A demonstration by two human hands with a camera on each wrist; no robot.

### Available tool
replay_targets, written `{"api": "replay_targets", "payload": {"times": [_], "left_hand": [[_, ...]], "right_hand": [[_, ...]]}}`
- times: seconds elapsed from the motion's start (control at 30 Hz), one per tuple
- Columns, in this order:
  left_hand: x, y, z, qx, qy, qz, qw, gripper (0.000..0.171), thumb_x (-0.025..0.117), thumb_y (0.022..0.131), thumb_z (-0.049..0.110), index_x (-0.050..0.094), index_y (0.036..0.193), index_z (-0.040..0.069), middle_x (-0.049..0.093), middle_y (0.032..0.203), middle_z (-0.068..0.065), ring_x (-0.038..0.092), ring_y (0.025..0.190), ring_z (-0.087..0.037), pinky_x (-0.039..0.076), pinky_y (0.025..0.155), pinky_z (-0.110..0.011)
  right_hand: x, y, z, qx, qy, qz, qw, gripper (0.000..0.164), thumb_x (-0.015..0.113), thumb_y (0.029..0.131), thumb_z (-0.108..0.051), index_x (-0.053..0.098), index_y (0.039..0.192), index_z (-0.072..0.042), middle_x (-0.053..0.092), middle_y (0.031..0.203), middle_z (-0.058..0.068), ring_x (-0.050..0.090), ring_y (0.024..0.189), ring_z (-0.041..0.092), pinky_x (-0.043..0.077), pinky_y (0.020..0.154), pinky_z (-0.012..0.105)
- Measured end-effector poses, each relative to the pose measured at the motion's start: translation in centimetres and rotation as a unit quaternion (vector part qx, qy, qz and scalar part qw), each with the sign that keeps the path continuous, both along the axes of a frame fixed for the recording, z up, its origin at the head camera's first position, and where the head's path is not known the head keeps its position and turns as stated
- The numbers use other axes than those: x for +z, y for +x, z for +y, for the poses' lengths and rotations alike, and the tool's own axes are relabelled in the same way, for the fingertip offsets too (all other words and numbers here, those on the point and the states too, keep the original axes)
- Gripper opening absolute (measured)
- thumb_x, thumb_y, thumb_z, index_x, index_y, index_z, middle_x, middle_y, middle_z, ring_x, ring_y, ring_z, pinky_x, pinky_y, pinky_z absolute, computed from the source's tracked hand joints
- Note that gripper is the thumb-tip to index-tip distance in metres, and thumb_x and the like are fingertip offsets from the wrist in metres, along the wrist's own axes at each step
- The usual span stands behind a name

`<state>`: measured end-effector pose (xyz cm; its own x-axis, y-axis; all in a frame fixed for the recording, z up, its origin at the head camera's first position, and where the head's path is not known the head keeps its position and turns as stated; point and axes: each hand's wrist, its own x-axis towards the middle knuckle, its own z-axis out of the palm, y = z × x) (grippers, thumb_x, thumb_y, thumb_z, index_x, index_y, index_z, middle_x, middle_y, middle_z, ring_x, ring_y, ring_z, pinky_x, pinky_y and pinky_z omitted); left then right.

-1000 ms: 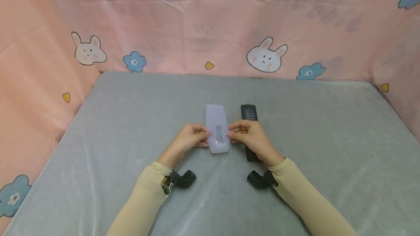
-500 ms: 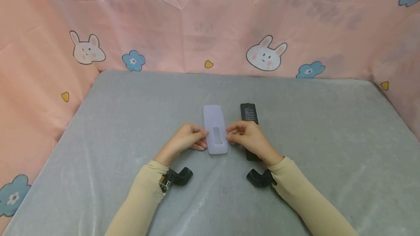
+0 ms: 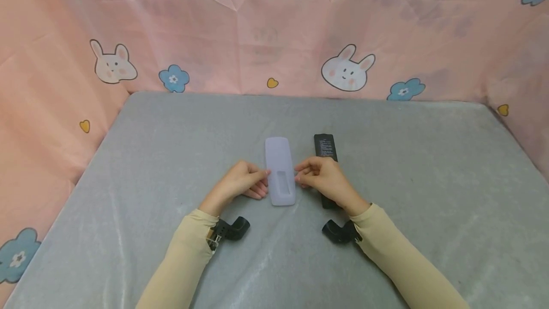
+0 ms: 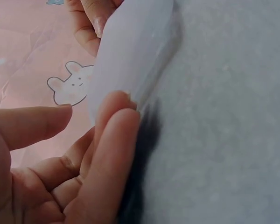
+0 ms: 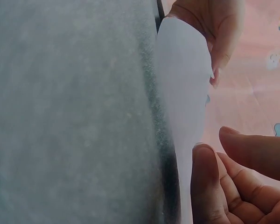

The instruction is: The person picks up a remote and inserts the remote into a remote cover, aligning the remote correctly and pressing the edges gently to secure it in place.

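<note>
A pale lilac, translucent remote control cover (image 3: 278, 154) with a rectangular cut-out at its near end lies on the grey cloth. My left hand (image 3: 238, 180) is at its left edge, fingertips right at the rim. In the left wrist view, the thumb stands apart from the fingers beside the cover (image 4: 130, 51). On the opposite edge is my right hand (image 3: 328, 180); its index fingertip meets the cover (image 5: 182, 84) in the right wrist view, thumb spread away. Partly hidden beneath the right hand, a black remote control (image 3: 325, 144) shows small white print.
Grey cloth (image 3: 193, 132) covers the table, with a few creases. A pink curtain (image 3: 240, 37) with rabbits and flowers hangs behind and at both sides. Each wrist carries a black camera mount, such as the left mount (image 3: 236, 229).
The cover has shifted slightly left and towards me and now looks flatter. My left hand has drawn a little left with it, its thumb now just at the edge. The remote control has stayed put.
</note>
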<state>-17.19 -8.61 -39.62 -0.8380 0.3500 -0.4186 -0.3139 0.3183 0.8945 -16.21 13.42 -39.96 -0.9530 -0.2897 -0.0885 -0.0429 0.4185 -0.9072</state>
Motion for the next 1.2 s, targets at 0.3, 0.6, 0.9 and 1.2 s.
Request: {"api": "replay_targets", "payload": {"times": [0.3, 0.6, 0.9, 1.2], "left_hand": [[0.1, -0.2, -0.1, 0.034, 0.026, 0.000, 0.9991, 0.032, 0.052, 0.097, 0.014, 0.062, 0.088, -0.015, 0.061, 0.061, -0.005, 0.059, 0.052, -0.010, 0.055, 0.054, -0.024], [0.4, 0.0, 0.3, 0.071, 0.081, 0.021, 0.9939, 0.020, 0.055, 0.093, 0.003, 0.061, 0.098, -0.015, 0.063, 0.070, -0.006, 0.061, 0.060, -0.010, 0.055, 0.060, -0.024], [0.9, 0.5, 1.0, 0.055, 0.092, 0.045, 0.9932, 0.017, 0.054, 0.093, -0.001, 0.059, 0.100, -0.016, 0.066, 0.076, -0.010, 0.061, 0.063, -0.010, 0.056, 0.065, -0.027], [2.5, 2.1, 4.6, -0.016, 0.106, 0.111, 0.9881, 0.017, 0.056, 0.092, -0.002, 0.058, 0.100, -0.017, 0.066, 0.088, -0.026, 0.066, 0.073, -0.018, 0.056, 0.072, -0.033]], "right_hand": [[0.0, -0.2, 0.2, 0.002, -0.038, 0.001, 0.999, 0.021, 0.067, 0.083, 0.003, 0.064, 0.101, 0.012, 0.068, 0.081, 0.014, 0.063, 0.067, 0.011, 0.053, 0.061, 0.025], [0.6, -0.4, 1.6, -0.021, -0.102, -0.029, 0.994, 0.026, 0.065, 0.085, 0.003, 0.058, 0.106, 0.017, 0.068, 0.090, 0.018, 0.065, 0.072, 0.012, 0.056, 0.069, 0.029], [1.5, -0.3, 4.4, -0.055, -0.070, -0.017, 0.996, 0.026, 0.064, 0.086, -0.001, 0.058, 0.105, 0.017, 0.067, 0.089, 0.016, 0.064, 0.073, 0.011, 0.055, 0.070, 0.026], [0.8, 0.9, 7.3, -0.086, -0.056, -0.034, 0.994, 0.032, 0.066, 0.087, -0.005, 0.057, 0.109, 0.016, 0.068, 0.088, 0.010, 0.063, 0.073, 0.009, 0.055, 0.069, 0.026]]}}
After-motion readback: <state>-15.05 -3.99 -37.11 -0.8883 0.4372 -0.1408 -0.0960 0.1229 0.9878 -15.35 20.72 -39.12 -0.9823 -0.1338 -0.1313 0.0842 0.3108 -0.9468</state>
